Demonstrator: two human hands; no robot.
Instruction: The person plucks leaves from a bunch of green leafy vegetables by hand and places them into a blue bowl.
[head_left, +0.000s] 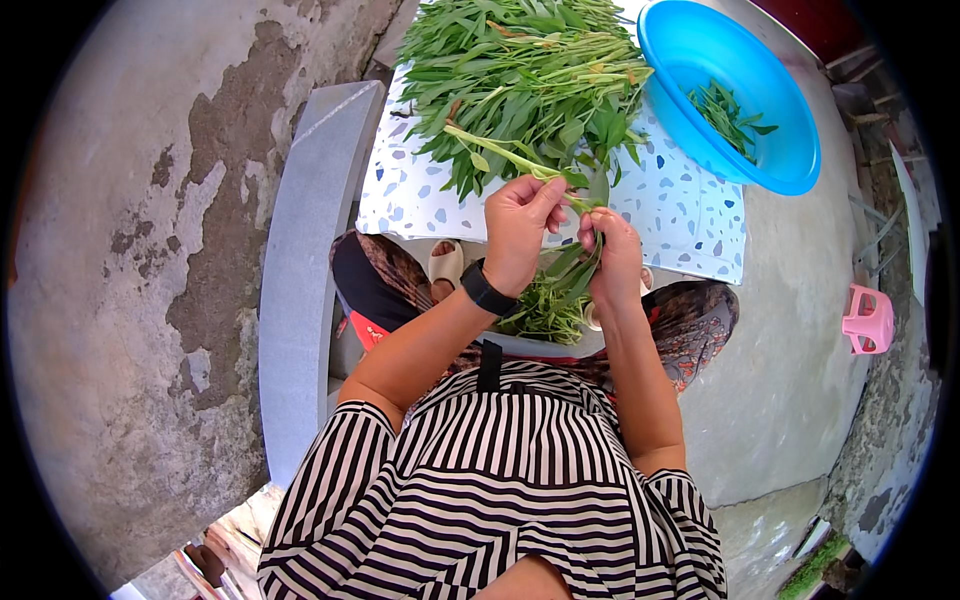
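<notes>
Between my two hands is a leafy green stalk, its thick pale stem pointing up and left. My left hand pinches the stem between thumb and fingers. Close beside it, my right hand grips the leafy end, whose long leaves hang down below the fingers. A large pile of the same leafy greens covers the far part of the table. Under my hands, between my knees, more greens lie in a light-coloured container, partly hidden by my arms.
A blue plastic basin at the table's right holds a few leafy sprigs. The table has a terrazzo-patterned cover. A grey stone ledge runs along the left, by a peeling wall. A pink plastic stool stands far right.
</notes>
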